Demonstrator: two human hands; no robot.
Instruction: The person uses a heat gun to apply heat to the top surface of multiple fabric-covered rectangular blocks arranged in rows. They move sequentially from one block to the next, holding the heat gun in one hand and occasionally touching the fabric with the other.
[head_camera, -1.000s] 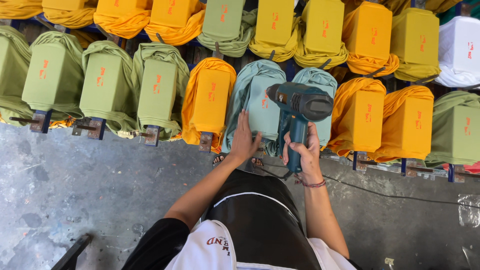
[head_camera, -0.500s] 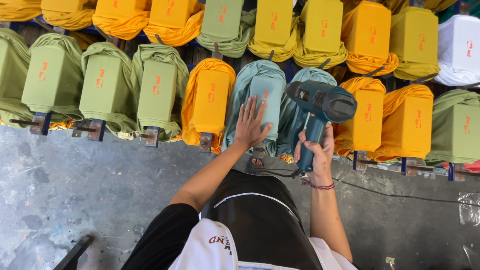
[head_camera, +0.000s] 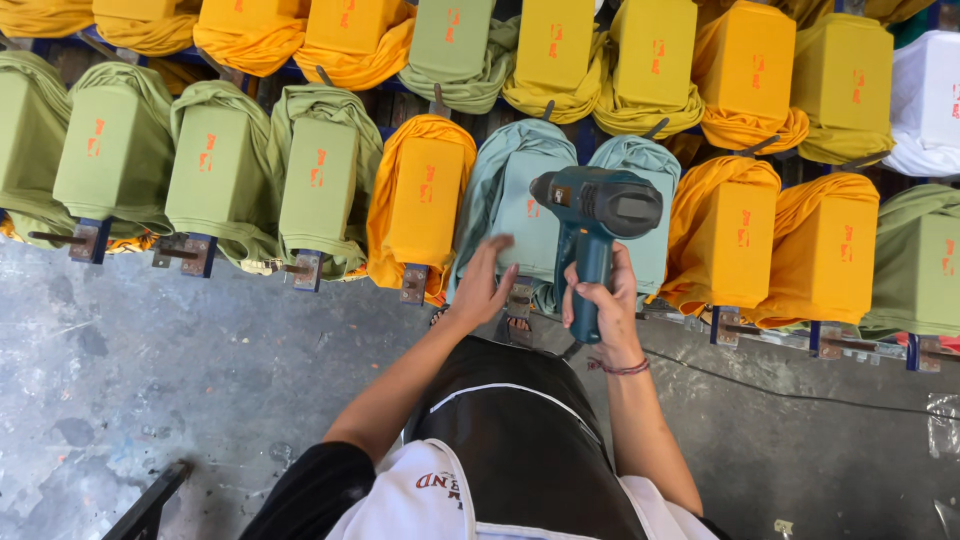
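Gripping the handle of a teal-and-black pistol-shaped heat gun (head_camera: 596, 215), the right hand (head_camera: 603, 302) has its fingers wrapped fully round the grip; the tool's body sits over a pale teal fabric-covered flat board (head_camera: 530, 205), and the nozzle end is hard to make out against the cloth. The left hand (head_camera: 483, 283) is spread, fingers apart, holding nothing — it is blurred, at the lower left edge of that pale teal board, and whether it actually touches the fabric cannot be told.

Just right of the pale teal board, largely hidden behind the tool, stands a second board in the same colour (head_camera: 640, 200). Left of the pale teal board: an orange fabric-covered board (head_camera: 422, 205), then several olive-green ones (head_camera: 215, 180). Right of it: more orange boards (head_camera: 735, 245). Above it runs a second row in yellow and orange, cut off by the top edge.

A thin black cable (head_camera: 800, 390) trails over the grey concrete floor (head_camera: 150, 380) to the lower right of the pale teal board — its join to the tool is hidden by the right forearm.
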